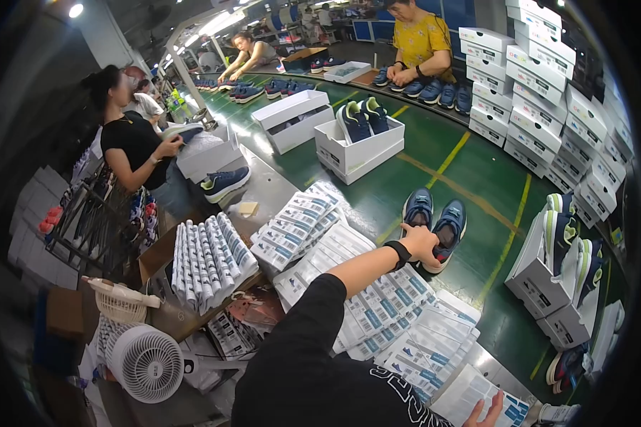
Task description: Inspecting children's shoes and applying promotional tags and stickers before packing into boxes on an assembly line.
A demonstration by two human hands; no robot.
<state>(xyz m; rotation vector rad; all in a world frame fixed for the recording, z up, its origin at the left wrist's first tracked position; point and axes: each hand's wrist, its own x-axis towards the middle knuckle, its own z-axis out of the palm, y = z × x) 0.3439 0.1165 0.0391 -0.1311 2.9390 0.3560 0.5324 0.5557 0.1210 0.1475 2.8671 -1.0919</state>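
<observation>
A pair of navy blue sneakers (pixel 457 215) with red and white at the heel sits side by side on the green conveyor belt, toes pointing away from me. My left hand (pixel 420 244) reaches across the table and grips the sneakers at their heels, fingers closed around the rear collars. At the lower right, my right hand (pixel 486 411) shows only its spread fingers, over a white printed label sheet (pixel 470 393). Whether those fingers touch the sheet I cannot tell. Overlapping stacks of label sheets (pixel 377 307) lie between me and the belt.
Open white shoeboxes with sneakers stand on the belt (pixel 434 153), one ahead (pixel 363 158) and one at right (pixel 530 285). Tall shoebox stacks (pixel 534 78) rise behind. A white fan (pixel 148 363) stands lower left. A co-worker at left (pixel 132 142) holds a shoe; another in yellow (pixel 424 43) handles shoes.
</observation>
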